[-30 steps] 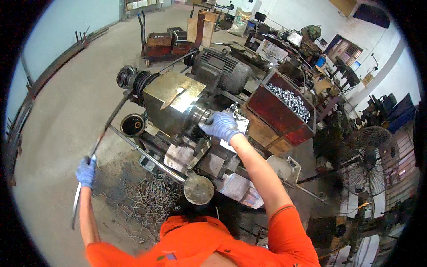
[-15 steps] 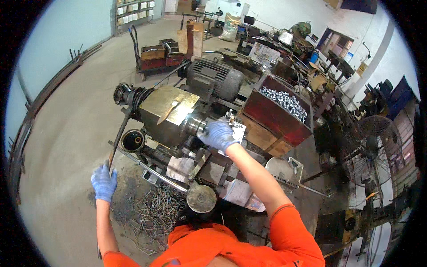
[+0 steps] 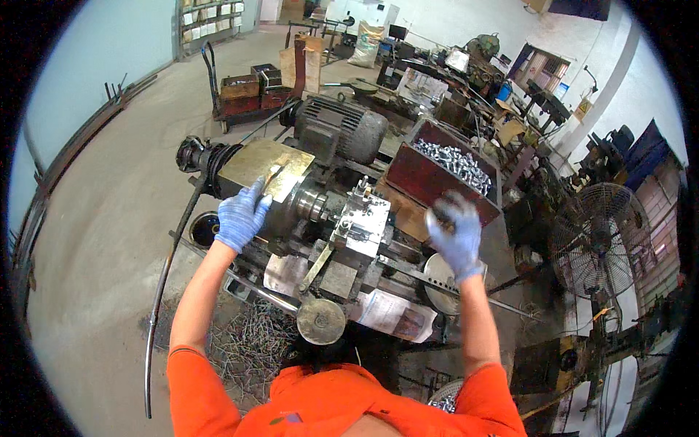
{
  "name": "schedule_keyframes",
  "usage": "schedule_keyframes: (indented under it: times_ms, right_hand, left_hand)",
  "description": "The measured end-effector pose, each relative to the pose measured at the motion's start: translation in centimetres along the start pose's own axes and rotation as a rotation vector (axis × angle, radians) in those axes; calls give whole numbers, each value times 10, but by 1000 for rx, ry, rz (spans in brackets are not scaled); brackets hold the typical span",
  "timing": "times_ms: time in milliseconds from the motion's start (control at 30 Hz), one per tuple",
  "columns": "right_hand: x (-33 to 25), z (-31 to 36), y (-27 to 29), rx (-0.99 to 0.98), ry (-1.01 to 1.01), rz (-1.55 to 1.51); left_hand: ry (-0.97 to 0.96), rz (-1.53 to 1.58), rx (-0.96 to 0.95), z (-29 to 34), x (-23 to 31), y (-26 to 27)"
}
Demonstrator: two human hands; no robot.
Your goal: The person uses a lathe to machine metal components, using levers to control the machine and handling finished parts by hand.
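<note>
My left hand (image 3: 244,217), in a blue knit glove, reaches over the brass-coloured top plate (image 3: 244,166) of a lathe headstock. Its thumb and fingers are apart, at the near end of a slim tool (image 3: 274,175) lying on the plate; the glove covers part of it. My right hand (image 3: 456,231), gloved alike, hangs in front of a dark red bin (image 3: 411,178) of small shiny metal parts (image 3: 455,164). Motion smears its fingers, so whether anything is in them cannot be made out. Between my hands are the chuck (image 3: 311,203) and the tool slide (image 3: 362,222).
A long lever rod (image 3: 173,251) slants down at the headstock's left. An electric motor (image 3: 338,131) sits behind. Thin metal scraps (image 3: 255,339) litter the floor below, near a round disc (image 3: 321,321). A caged fan (image 3: 601,237) stands at the right.
My left hand has let go of the lever rod and moved up to the headstock's top plate. My right hand has left the chuck and moved right, to the bin's front.
</note>
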State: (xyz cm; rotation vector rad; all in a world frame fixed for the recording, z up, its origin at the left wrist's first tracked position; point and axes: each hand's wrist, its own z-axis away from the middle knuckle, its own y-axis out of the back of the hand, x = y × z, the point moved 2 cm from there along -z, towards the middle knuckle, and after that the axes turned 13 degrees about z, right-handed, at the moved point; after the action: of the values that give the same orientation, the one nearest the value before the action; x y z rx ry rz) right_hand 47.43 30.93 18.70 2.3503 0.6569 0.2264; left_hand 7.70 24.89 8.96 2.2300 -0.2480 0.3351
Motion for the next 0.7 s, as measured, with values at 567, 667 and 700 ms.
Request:
schedule_keyframes:
  times_ms: [567,667,700]
  right_hand:
    - [48,206,34,-334,-522,-219]
    - [47,208,42,-303,-448,-194]
    - [49,214,41,-297,-460,-183]
  left_hand:
    - [-65,312,-188,32,96,-51]
    - [-114,196,-347,29,94,-36]
    - [-77,175,-402,33,92,-29]
